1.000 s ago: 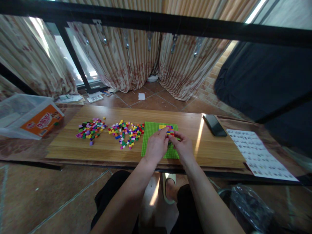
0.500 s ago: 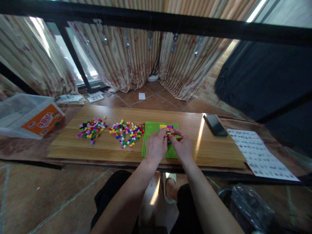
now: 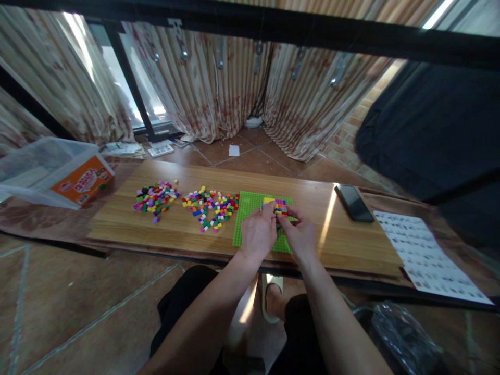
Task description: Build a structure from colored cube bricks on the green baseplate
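A green studded baseplate (image 3: pixel 245 208) lies on the wooden board, with a small block of multicoloured toy bricks (image 3: pixel 279 204) built up on its far part. My left hand (image 3: pixel 258 229) comes in from the left, its curled fingers against the near left side of the bricks. From the right, my right hand (image 3: pixel 300 232) closes thumb and fingers on the right side of the same bricks. My fingers cover the near part of the brick block, so any single brick pinched there cannot be made out.
Two piles of loose bricks, a left pile (image 3: pixel 156 198) and a nearer pile (image 3: pixel 213 208), lie left of the baseplate. A clear plastic box (image 3: pixel 47 161) stands far left. At right are a phone (image 3: pixel 354 203) and a printed sheet (image 3: pixel 425 250). A dark rail (image 3: pixel 250 26) crosses above.
The whole view has shifted and tilted slightly, so the board appears a little farther right. Both hands stay at the brick block with almost the same grip.
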The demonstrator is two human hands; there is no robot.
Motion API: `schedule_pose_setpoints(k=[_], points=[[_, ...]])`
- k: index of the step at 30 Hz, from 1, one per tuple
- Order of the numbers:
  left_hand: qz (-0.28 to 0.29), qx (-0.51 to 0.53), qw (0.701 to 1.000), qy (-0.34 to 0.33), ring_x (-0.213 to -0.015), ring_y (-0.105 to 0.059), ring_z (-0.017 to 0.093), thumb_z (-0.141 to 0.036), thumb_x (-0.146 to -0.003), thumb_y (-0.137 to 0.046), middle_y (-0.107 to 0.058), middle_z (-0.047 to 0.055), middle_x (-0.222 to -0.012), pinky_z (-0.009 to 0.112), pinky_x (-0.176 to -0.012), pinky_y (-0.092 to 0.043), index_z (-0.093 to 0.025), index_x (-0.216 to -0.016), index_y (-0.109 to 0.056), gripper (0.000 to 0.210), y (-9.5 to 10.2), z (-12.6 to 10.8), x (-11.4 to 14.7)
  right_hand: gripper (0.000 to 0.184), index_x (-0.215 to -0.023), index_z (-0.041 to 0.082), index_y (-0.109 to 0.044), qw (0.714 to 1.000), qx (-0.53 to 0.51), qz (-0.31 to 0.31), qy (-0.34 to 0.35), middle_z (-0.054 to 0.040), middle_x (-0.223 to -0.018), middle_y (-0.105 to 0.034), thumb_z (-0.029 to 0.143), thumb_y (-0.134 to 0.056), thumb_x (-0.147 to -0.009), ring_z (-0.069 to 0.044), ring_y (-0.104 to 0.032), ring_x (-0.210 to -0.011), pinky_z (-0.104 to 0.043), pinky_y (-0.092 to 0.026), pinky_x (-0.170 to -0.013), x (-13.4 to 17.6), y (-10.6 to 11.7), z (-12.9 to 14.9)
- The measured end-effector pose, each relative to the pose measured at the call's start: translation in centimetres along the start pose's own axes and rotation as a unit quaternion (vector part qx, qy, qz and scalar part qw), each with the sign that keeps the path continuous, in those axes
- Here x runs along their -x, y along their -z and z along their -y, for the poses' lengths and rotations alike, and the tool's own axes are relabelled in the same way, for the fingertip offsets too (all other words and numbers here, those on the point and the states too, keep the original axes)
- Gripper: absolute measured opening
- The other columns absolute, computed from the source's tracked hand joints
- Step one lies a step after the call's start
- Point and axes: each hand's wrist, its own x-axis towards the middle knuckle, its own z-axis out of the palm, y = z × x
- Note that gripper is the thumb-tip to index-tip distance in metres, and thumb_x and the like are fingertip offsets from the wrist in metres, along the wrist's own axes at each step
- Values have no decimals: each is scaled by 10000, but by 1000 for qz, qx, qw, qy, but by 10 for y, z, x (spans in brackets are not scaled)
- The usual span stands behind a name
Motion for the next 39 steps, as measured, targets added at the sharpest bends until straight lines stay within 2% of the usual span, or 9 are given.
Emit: schedule_pose_setpoints(k=[13,16,19,21,24,27,30,33,39], points=[[-1,56,998,10,-940,-648,209,-179,-879,-536,-725,40,-915,322,-827,-496,-242,-1254,-547,380,-1,3,1,478,-1075,149,-680,1000,-28,-4,-4,-115,-1024,-720,455,-672,-709,-182,-658,-686,-325,-543,-598,-4,-7,-7],[-4,92,996,10,-943,-656,201,-144,-849,-560,-729,34,-979,338,-857,-506,-235,-1239,-547,400,1,5,2,485,-1078,156,-679,999,-39,9,2,-106,-1020,-722,479,-667,-716,-190,-663,-735,-328,-547,-632,-5,-9,-10],[-25,127,991,17,-905,-669,188,-138,-841,-563,-722,46,-1046,342,-864,-517,-220,-1221,-556,388,6,9,0,532,-1098,152,-670,998,-57,20,-5,-102,-1014,-719,525,-660,-719,-193,-664,-760,-318,-536,-634,-4,-5,-10],[-50,141,988,35,-869,-675,183,-141,-854,-540,-723,54,-1045,344,-851,-525,-206,-1200,-570,353,11,12,-2,578,-1111,137,-665,998,-56,-8,-17,-109,-995,-714,569,-635,-730,-184,-650,-719,-311,-517,-607,-4,0,-7],[-66,141,984,92,-869,-680,190,-104,-845,-515,-717,84,-1059,358,-861,-524,-169,-1187,-578,353,19,18,-7,635,-1135,131,-655,998,-26,-52,-27,-118,-996,-704,626,-592,-742,-175,-619,-664,-313,-488,-576,-2,5,-1],[-32,125,982,141,-940,-675,214,-67,-811,-522,-694,132,-1118,390,-912,-509,-120,-1206,-565,400,21,23,-11,652,-1163,147,-637,999,39,-35,5,-126,-1046,-689,614,-640,-709,-182,-614,-679,-336,-488,-631,3,3,5],[0,112,983,145,-999,-665,226,-74,-804,-526,-679,153,-1147,397,-942,-500,-105,-1228,-552,426,20,25,-11,632,-1186,156,-618,992,115,-17,51,-129,-1047,-689,568,-657,-708,-205,-626,-732,-367,-485,-719,7,-4,7],[9,101,986,135,-1020,-661,231,-92,-810,-529,-676,157,-1155,399,-952,-497,-113,-1221,-562,413,18,24,-10,576,-1186,149,-615,987,149,-16,66,-137,-1040,-695,525,-614,-750,-230,-640,-785,-383,-482,-759,6,-6,7],[15,107,983,149,-1025,-656,226,-111,-817,-550,-672,151,-1172,380,-948,-496,-110,-1218,-575,401,23,29,-11,469,-1143,154,-640,984,163,-43,64,-130,-1023,-712,424,-568,-767,-242,-657,-799,-396,-493,-774,-4,9,6]])
